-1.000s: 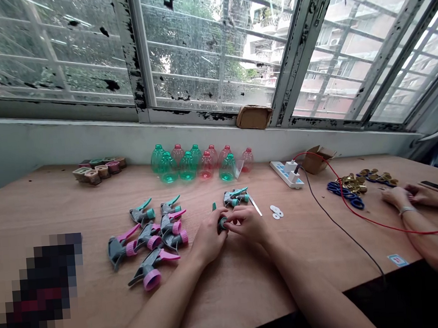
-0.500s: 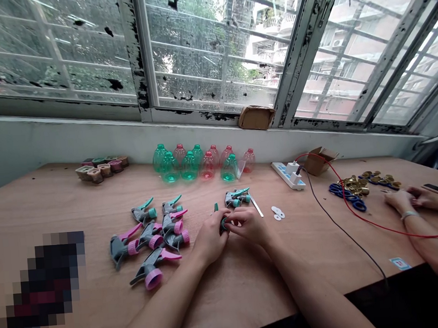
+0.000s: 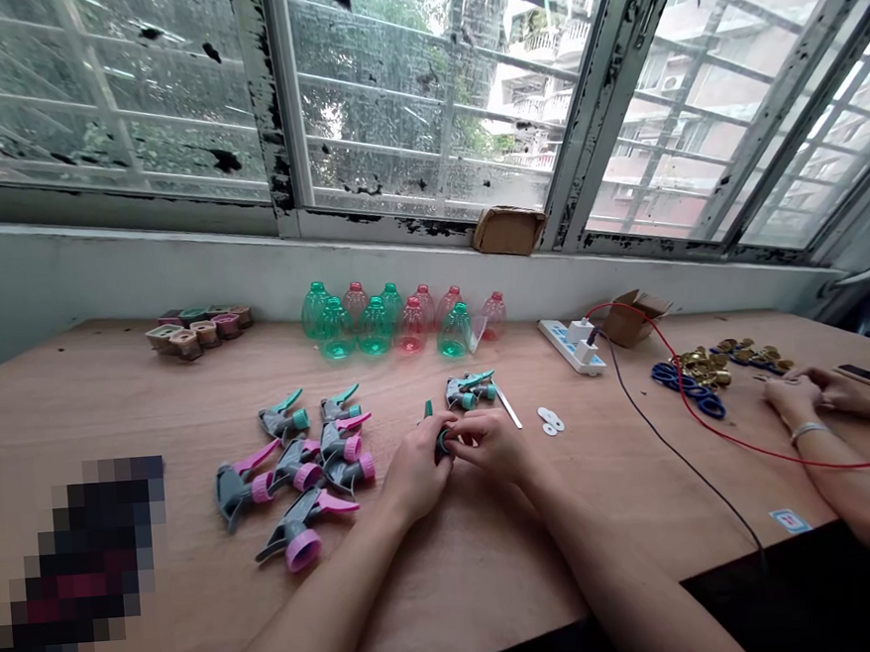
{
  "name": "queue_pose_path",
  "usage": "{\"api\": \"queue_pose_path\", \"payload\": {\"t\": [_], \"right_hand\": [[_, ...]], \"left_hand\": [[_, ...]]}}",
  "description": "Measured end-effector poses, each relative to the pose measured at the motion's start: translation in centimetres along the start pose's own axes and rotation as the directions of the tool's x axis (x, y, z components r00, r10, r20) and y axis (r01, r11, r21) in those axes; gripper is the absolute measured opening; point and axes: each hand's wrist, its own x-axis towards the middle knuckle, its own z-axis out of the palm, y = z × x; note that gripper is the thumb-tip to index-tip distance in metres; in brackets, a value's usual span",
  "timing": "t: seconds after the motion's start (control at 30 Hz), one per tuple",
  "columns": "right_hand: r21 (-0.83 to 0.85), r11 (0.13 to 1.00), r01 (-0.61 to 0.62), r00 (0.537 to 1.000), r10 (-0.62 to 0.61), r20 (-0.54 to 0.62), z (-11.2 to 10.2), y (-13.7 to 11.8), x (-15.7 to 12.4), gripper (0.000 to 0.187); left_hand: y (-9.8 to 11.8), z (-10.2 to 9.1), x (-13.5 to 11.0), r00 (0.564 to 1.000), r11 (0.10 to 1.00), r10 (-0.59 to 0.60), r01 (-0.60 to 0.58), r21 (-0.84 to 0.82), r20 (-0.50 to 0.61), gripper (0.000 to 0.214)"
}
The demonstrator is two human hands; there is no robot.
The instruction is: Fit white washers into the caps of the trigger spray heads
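My left hand (image 3: 418,466) is wrapped round a trigger spray head (image 3: 443,443), with its green lever tip poking up above the fingers and its dark round opening turned toward my right hand. The fingers of my right hand (image 3: 492,443) are pinched together at that opening; anything between the fingertips is hidden. Just beyond my hands lie grey spray heads with teal collars (image 3: 470,393). A thin white strip (image 3: 507,403) rests beside them, and several white discs (image 3: 551,420) lie to the right. More spray heads (image 3: 296,465), with pink or teal collars, are spread on my left.
Green and red clear bottles (image 3: 376,328) stand along the wall. A power strip (image 3: 572,346) with plugs and cables is at the back right, near a cardboard box (image 3: 634,320). Another person's hands (image 3: 805,399) are by blue and gold parts (image 3: 696,377). Small containers (image 3: 195,333) sit back left.
The view has shifted very slightly. Both my hands stay together at the spray head, with only tiny finger movement.
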Motion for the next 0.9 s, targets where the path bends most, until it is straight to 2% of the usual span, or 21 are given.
{"api": "queue_pose_path", "payload": {"t": [0.23, 0.5, 0.9], "right_hand": [[-0.048, 0.999, -0.005, 0.999, 0.003, -0.035, 0.0, -0.1, -0.2, 0.009], [-0.033, 0.997, 0.074, 0.997, -0.073, 0.039, -0.27, -0.31, -0.25, 0.022], [-0.036, 0.995, 0.089, 0.994, -0.086, 0.072, -0.43, -0.31, -0.38, 0.01]], "left_hand": [[-0.3, 0.02, -0.07, 0.999, 0.998, -0.034, 0.034, 0.057, -0.004, 0.055], [-0.43, 0.0, -0.1, 0.999, 0.997, -0.053, 0.053, 0.05, -0.002, 0.056], [-0.22, -0.27, -0.08, 0.997, 0.997, -0.071, 0.07, 0.019, 0.016, 0.056]]}}
